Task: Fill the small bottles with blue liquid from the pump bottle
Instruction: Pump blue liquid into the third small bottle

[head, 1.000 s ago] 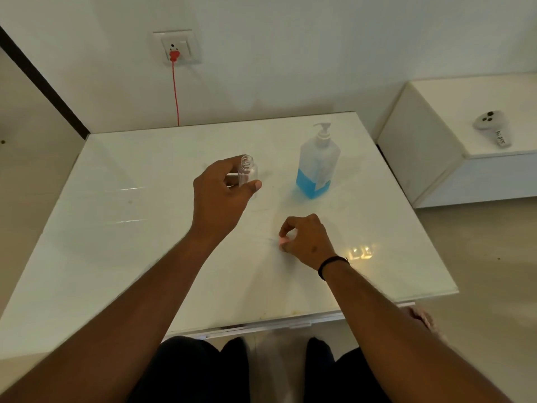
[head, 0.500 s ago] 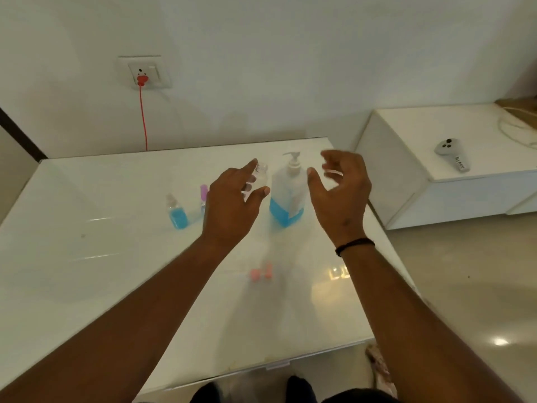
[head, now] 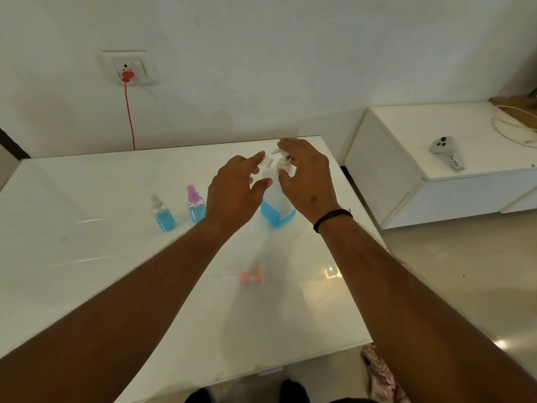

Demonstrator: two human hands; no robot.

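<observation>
My left hand (head: 235,193) holds a small clear uncapped bottle (head: 266,167) between thumb and fingers, its neck up beside the spout of the pump bottle (head: 276,212). Blue liquid fills the bottom of that white-topped pump bottle, which stands at the far right of the table (head: 87,271). My right hand (head: 305,175) arches over the pump head (head: 283,161) with fingers spread; whether it touches is unclear. Two small bottles stand left of my left hand, both holding blue liquid: one with a clear cap (head: 162,213), one with a purple cap (head: 195,206).
A pink cap with its spray tube (head: 251,276) lies on the table between my forearms. A white cabinet (head: 436,181) with a grey controller (head: 444,149) stands at the right. A red cable (head: 130,117) hangs from the wall socket. Cloth (head: 377,370) lies on the floor.
My right hand left the pink cap on the table and rose over the pump head. My left hand carried the empty bottle to the pump's spout. The camera tilted up.
</observation>
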